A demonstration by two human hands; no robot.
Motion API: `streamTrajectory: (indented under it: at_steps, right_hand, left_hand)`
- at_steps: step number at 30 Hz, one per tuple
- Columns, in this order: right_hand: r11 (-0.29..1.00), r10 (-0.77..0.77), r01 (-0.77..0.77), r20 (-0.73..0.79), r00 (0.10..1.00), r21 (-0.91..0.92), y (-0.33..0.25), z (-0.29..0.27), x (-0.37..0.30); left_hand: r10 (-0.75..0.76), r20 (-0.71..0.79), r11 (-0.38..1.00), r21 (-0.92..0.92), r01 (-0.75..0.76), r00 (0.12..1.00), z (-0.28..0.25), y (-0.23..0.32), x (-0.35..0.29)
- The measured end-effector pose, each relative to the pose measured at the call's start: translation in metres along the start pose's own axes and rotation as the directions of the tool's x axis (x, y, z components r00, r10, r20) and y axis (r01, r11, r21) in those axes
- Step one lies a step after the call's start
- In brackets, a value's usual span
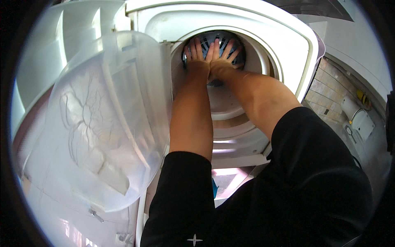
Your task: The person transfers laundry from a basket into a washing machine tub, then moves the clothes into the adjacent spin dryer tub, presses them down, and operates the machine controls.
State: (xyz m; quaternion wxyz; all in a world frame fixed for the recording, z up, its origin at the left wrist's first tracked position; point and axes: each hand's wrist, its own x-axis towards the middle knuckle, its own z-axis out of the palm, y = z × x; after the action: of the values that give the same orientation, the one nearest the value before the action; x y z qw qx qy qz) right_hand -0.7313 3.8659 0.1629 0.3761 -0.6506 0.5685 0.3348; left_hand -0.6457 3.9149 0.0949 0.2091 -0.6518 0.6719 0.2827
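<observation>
Both of my hands reach down into the round spin tub [230,108] of a white washing machine [263,24]. My left hand [196,54] lies flat with its fingers stretched out on a dark grey, slotted round disc [222,37]. Beside it, my right hand [222,57] presses on the same disc with fingers spread, the two thumbs close together. Neither hand grips anything. The palms hide much of the disc, and what lies under it cannot be seen.
A translucent plastic lid [111,123] with a moulded flower pattern stands raised left of the tub opening. Further left is a ribbed white panel [78,37]. At the far right, brown tiles [329,88] and a white container [362,123] show on the floor.
</observation>
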Motion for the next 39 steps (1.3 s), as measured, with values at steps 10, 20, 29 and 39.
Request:
streamTrajectory:
  at_steps: [10,20,29,39]
  right_hand:
    - [0.984,-0.145,0.157,0.125,0.981,-0.089,0.016,-0.006,0.008]
    - [0.755,-0.432,0.320,-0.066,0.900,-0.573,0.021,0.047,0.057]
    - [0.965,-0.153,0.180,0.151,0.977,-0.189,0.027,-0.002,0.029]
    - [0.762,-0.393,0.347,0.036,0.919,-0.547,0.040,0.024,0.042]
  left_hand:
    - [-0.118,-0.154,0.991,-0.075,0.107,0.981,0.019,0.018,-0.012]
    - [-0.061,-0.599,0.998,-0.013,0.067,0.798,0.071,0.000,0.009]
    - [-0.164,-0.399,0.983,0.009,0.182,0.902,0.063,0.032,0.006]
    - [-0.109,-0.668,0.994,-0.088,0.068,0.736,0.069,0.030,0.003]
